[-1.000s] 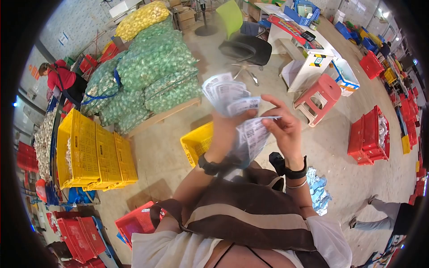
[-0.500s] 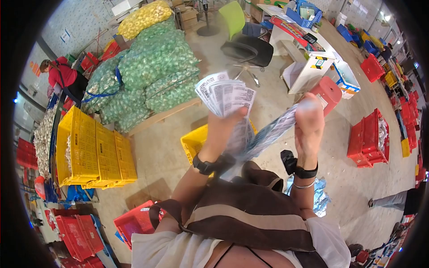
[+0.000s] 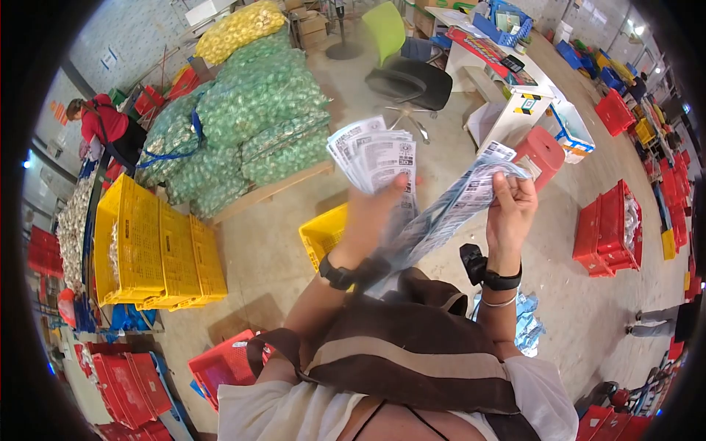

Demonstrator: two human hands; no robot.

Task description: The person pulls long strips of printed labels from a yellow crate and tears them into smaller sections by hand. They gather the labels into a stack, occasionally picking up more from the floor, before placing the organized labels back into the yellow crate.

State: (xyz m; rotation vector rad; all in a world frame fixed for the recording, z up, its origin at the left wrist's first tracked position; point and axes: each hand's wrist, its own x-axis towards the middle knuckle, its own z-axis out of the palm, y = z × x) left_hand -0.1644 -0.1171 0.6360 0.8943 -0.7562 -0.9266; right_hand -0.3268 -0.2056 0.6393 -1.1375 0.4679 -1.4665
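Note:
My left hand is closed around a fanned stack of printed paper labels, thumb pressed on their face. In my right hand, the thumb and fingers pinch the upper end of a long strip of printed labels. That strip slants down to the left, in front of my apron, and its blurred lower part passes behind my left hand. Black bands circle both wrists, and a small black device sits by the right one.
A yellow crate stands on the floor beyond my left arm. Green net sacks are piled on a pallet at left, beside stacked yellow crates. Ahead are a chair and a white desk. Red crates stand right. Another person bends at far left.
My right hand has turned and lowered slightly, and the strip it holds now shows broader and flatter. The left hand's fan has shifted slightly. At far right, a person's legs have changed position.

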